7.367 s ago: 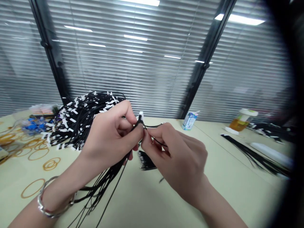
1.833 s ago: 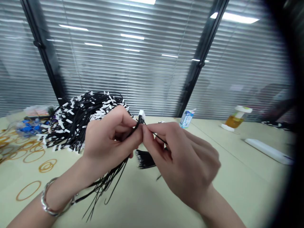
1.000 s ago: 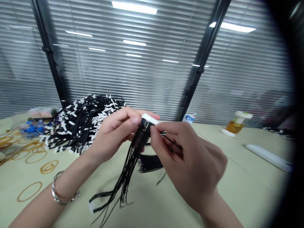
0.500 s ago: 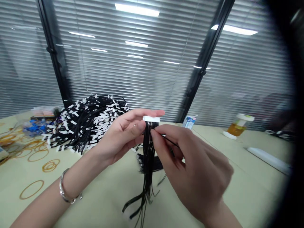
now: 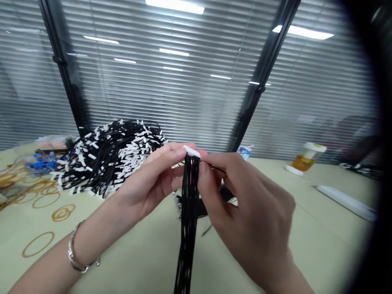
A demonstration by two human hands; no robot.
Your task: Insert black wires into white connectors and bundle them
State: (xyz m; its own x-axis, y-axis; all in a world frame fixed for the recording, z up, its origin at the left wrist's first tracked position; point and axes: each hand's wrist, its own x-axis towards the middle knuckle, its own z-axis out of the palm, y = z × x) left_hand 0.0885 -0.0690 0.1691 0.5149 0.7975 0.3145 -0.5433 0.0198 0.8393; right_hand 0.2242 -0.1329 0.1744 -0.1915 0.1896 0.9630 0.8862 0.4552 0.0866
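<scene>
Between thumb and fingers, my left hand [image 5: 153, 175] grips a white connector [image 5: 192, 152], which is tilted down to the right. A bundle of thin black wires [image 5: 188, 216] hangs from it toward the bottom of the view. At the connector's right end, my right hand [image 5: 245, 208] pinches a single black wire [image 5: 218, 168] between thumb and index finger. The tip of that wire is hidden by the fingers. Behind the hands, more loose black wires [image 5: 203, 208] lie on the table, partly covered.
A large pile of black cables with white connectors [image 5: 113, 155] is at the back left. Rubber bands [image 5: 63, 212] and a bag of blue parts [image 5: 41, 163] lie left on the table [image 5: 128, 261]. At right stand a cup of amber liquid [image 5: 303, 162] and a white bar [image 5: 346, 201].
The connector has turned from level to slanting, and the wire bundle now hangs straighter and longer in view. My right hand has shifted slightly left, still pinching the wire.
</scene>
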